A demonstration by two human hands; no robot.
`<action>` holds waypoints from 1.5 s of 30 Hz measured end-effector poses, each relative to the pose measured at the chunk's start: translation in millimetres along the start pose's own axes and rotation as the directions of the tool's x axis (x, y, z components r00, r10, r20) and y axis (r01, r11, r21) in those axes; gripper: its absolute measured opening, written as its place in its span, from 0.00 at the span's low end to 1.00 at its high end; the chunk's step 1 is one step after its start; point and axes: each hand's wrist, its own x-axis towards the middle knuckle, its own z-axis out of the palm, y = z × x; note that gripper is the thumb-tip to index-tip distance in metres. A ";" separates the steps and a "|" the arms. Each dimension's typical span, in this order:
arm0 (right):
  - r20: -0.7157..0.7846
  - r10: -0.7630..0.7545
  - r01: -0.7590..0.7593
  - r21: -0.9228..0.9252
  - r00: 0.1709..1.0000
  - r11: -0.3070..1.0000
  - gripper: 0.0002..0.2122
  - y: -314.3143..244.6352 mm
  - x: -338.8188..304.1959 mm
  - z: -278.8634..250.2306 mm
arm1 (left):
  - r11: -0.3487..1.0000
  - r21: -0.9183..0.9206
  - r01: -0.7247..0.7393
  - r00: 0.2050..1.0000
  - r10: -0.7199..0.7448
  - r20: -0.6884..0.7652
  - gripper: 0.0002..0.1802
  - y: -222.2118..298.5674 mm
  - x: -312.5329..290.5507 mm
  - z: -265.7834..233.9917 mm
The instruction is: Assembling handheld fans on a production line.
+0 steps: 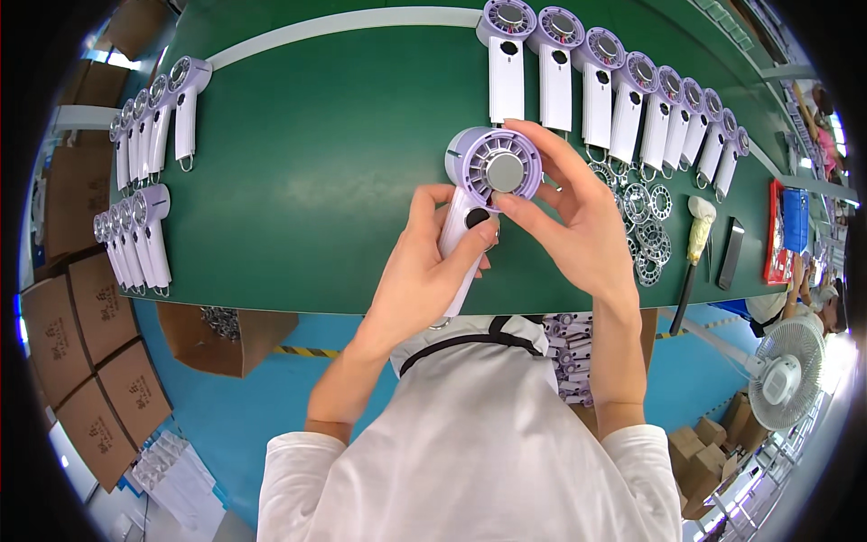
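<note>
A white and purple handheld fan (502, 172) is held in front of me above the green table, its round head tilted up and its grille side facing me. My left hand (432, 257) wraps round the white handle, the thumb lying beside a black oval button. With my right hand (575, 210) I grip the rim of the fan head, fingers over the far edge and thumb at the lower edge. Just right of that hand lies a pile of silver ring-shaped grilles (643, 226).
Several similar fans (596, 90) line the table's far right, and more fans (144, 226) stand in two groups at the left. A mallet (696, 244), a black tool (731, 253), a red tray (775, 244) and a blue bin (796, 219) lie right. Below the edge sits a carton (212, 339).
</note>
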 end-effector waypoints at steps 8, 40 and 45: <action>-0.042 0.045 -0.043 0.046 0.998 0.998 0.27 5.3 -2.4 7.0 | 0.999 0.037 -0.027 0.999 0.028 -0.037 0.21 -7.1 -0.2 9.8; -0.092 -0.088 0.071 -0.176 0.992 0.982 0.27 6.8 -6.2 4.6 | 0.997 -0.069 -0.019 0.997 0.014 -0.071 0.20 -15.6 -4.3 3.3; -0.097 -0.310 0.260 -0.344 0.946 0.902 0.18 20.9 -2.5 14.0 | 1.000 0.018 -0.024 0.998 0.025 -0.058 0.18 -11.5 -6.4 3.1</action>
